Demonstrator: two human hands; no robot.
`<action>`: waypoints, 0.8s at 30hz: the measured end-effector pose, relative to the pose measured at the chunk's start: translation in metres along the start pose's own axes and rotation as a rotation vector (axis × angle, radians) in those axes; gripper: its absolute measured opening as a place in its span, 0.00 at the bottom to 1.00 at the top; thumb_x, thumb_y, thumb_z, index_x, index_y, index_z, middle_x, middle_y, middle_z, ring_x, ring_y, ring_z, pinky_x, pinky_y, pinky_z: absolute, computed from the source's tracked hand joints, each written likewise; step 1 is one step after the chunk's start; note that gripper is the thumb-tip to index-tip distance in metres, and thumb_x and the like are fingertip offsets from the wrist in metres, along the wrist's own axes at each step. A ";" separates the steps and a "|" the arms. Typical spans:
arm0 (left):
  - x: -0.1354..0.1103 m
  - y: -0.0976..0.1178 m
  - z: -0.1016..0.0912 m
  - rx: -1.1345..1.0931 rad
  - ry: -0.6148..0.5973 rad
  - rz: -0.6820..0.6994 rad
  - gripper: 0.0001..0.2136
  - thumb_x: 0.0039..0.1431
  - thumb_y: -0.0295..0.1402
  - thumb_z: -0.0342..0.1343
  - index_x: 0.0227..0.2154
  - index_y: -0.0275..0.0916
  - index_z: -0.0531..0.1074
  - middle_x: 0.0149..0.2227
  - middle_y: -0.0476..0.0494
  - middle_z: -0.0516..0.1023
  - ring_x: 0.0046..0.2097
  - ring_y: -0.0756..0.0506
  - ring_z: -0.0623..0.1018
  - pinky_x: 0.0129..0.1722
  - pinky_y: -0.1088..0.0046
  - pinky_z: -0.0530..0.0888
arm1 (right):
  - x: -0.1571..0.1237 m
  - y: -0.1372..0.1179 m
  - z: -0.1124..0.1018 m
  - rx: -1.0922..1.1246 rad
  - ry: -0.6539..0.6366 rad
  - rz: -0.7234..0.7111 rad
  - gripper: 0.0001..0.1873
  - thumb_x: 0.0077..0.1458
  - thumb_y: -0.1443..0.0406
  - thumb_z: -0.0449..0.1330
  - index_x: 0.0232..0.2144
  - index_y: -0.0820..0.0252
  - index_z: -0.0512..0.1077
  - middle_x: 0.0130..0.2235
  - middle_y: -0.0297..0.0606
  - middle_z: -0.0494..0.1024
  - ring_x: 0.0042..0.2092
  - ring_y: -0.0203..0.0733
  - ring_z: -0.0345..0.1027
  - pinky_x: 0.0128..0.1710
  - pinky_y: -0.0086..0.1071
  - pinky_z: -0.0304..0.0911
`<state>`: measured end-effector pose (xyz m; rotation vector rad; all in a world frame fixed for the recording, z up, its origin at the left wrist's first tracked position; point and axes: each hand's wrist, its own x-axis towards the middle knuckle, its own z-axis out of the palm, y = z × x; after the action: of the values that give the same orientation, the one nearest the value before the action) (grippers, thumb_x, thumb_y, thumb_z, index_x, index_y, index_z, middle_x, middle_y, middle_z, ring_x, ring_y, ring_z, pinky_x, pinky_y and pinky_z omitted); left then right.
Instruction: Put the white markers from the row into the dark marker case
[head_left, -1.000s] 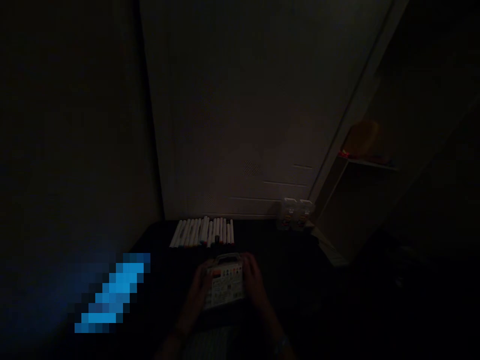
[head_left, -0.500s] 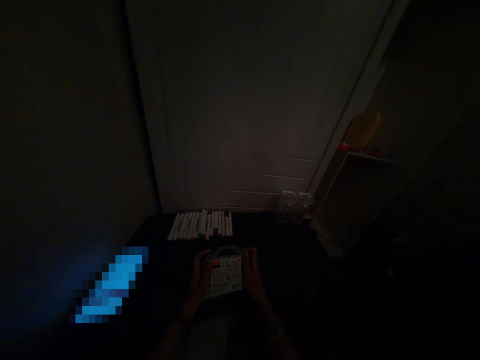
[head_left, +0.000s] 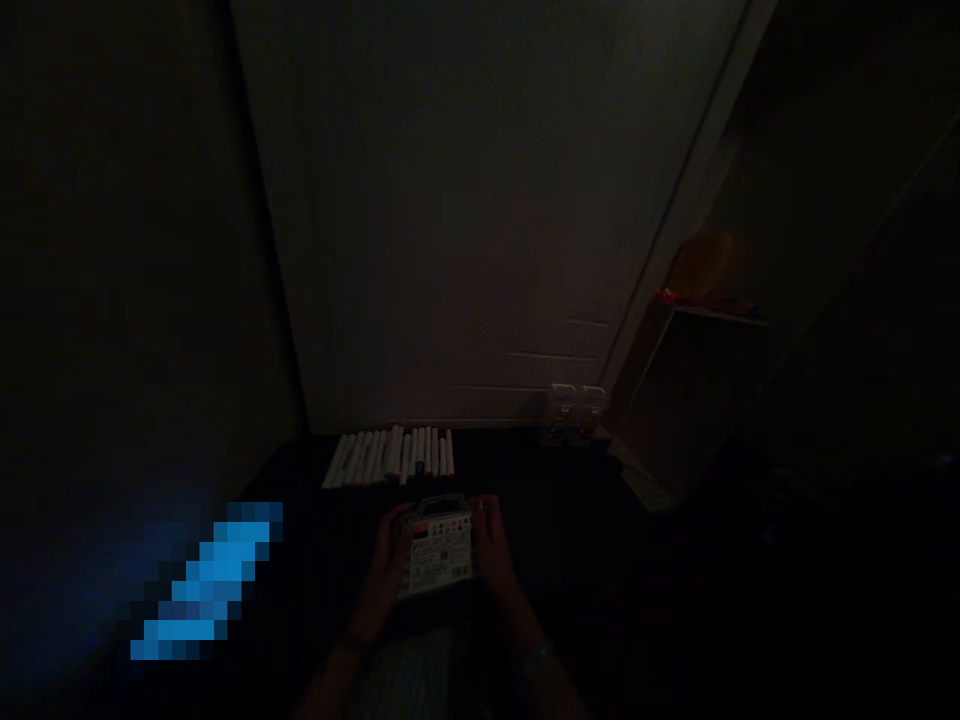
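Between my two hands is a clear plastic case (head_left: pixel 441 552) with a handle on top and a printed label facing me. My left hand (head_left: pixel 392 545) grips its left side, and my right hand (head_left: pixel 491 540) grips its right side. The fingers of both hands curl partly behind the case, and the dim light hides their tips. Beyond the case, a row of white markers (head_left: pixel 390 455) with coloured ends lies side by side on the dark table.
Two clear plastic cases (head_left: pixel 572 415) stand at the back right of the table, against a pale panel (head_left: pixel 450 250). A shelf unit (head_left: pixel 697 400) with a yellowish object (head_left: pixel 701 262) on top is at the right. A blurred bright blue patch (head_left: pixel 214 580) glows at the left.
The view has shifted slightly, so everything sits a little further left. Both hands keep their hold on the case, and the markers stay in their row.
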<state>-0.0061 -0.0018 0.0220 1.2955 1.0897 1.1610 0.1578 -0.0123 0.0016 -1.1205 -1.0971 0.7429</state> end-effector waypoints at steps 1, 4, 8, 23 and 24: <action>-0.001 0.002 0.000 0.005 -0.004 -0.008 0.25 0.54 0.50 0.46 0.52 0.44 0.57 0.48 0.42 0.70 0.45 0.43 0.74 0.42 0.66 0.72 | 0.000 0.000 0.000 0.005 0.000 0.000 0.13 0.59 0.54 0.45 0.37 0.54 0.63 0.35 0.31 0.69 0.35 0.35 0.64 0.37 0.28 0.60; -0.002 0.005 0.000 0.016 0.013 -0.027 0.25 0.54 0.50 0.47 0.51 0.45 0.58 0.47 0.42 0.70 0.43 0.43 0.74 0.39 0.67 0.73 | 0.001 0.001 0.001 0.029 -0.010 0.008 0.13 0.59 0.54 0.45 0.37 0.54 0.63 0.34 0.32 0.69 0.34 0.35 0.64 0.36 0.28 0.61; 0.001 -0.001 -0.002 0.045 0.040 -0.015 0.25 0.53 0.51 0.47 0.50 0.45 0.59 0.47 0.43 0.71 0.44 0.43 0.74 0.39 0.68 0.73 | 0.003 0.004 0.001 0.028 -0.007 -0.012 0.13 0.60 0.55 0.45 0.37 0.54 0.64 0.34 0.32 0.69 0.35 0.35 0.64 0.37 0.28 0.61; 0.000 0.004 0.002 0.134 0.061 0.070 0.23 0.52 0.51 0.46 0.46 0.44 0.61 0.43 0.45 0.72 0.41 0.45 0.74 0.37 0.70 0.72 | 0.006 0.002 -0.001 -0.003 -0.001 -0.047 0.13 0.59 0.54 0.45 0.37 0.54 0.62 0.33 0.30 0.70 0.35 0.34 0.65 0.36 0.27 0.61; 0.000 0.005 0.003 0.128 0.068 0.082 0.22 0.52 0.51 0.46 0.46 0.44 0.61 0.42 0.45 0.72 0.41 0.44 0.74 0.37 0.70 0.72 | 0.006 0.003 -0.002 0.000 -0.004 -0.035 0.13 0.58 0.54 0.45 0.38 0.54 0.62 0.33 0.30 0.70 0.35 0.34 0.65 0.35 0.27 0.61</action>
<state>-0.0029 -0.0027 0.0268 1.4202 1.1862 1.2200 0.1616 -0.0066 0.0001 -1.0978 -1.1171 0.7175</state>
